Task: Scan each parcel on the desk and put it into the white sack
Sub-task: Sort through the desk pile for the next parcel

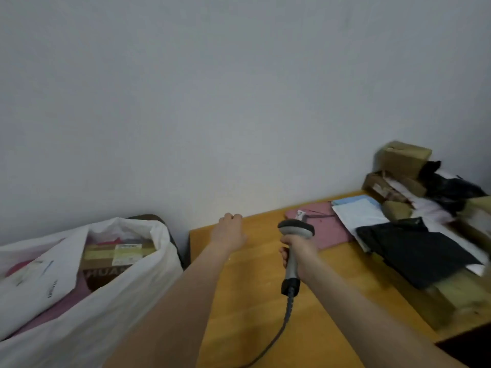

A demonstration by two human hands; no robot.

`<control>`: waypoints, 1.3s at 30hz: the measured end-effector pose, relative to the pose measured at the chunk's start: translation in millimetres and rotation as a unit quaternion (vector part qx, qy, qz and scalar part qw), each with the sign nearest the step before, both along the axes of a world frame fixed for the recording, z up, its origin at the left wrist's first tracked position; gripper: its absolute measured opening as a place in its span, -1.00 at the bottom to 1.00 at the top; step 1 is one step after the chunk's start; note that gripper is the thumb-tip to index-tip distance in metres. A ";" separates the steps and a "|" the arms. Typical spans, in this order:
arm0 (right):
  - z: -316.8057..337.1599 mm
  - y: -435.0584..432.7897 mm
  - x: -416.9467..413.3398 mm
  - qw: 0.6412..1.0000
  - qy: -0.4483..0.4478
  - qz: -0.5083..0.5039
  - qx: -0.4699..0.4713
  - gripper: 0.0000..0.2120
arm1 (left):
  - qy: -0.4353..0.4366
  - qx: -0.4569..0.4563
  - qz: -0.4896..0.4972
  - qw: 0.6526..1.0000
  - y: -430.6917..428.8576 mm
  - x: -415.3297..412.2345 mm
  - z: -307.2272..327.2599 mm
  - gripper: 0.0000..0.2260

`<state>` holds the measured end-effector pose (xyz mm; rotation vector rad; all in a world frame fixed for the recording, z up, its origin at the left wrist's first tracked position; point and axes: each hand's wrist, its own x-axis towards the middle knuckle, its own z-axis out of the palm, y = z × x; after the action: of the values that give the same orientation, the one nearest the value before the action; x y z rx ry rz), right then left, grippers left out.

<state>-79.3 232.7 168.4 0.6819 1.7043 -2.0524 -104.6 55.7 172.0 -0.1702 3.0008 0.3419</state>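
Note:
My right hand [299, 254] grips the handle of a grey barcode scanner [295, 229], its head pointing away over the wooden desk [252, 301]. My left hand [229, 231] is stretched over the desk's far left corner, fingers curled, holding nothing. A pink parcel [322, 227] with a small white label lies flat just right of the scanner. Beside it are a white and blue mailer [356, 212] and a black bag parcel [417, 251]. The white sack [127, 296] stands open left of the desk, with a cardboard box [117, 257] and pink parcels inside.
A heap of cardboard boxes [405, 158], black bags and white mailers fills the desk's far right corner against the wall. The scanner's cable [281, 328] trails toward me across the desk. A dark object shows behind the sack.

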 end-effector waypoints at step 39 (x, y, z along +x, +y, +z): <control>-92.4 440.1 -104.6 0.944 -0.091 -0.316 0.022 -0.88 | -0.101 0.010 -0.223 0.969 473.1 -129.5 -147.4 -0.70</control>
<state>-184.0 672.8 76.0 1.5458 1.5556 -2.2467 -234.1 528.8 24.5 0.4395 2.7245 0.2848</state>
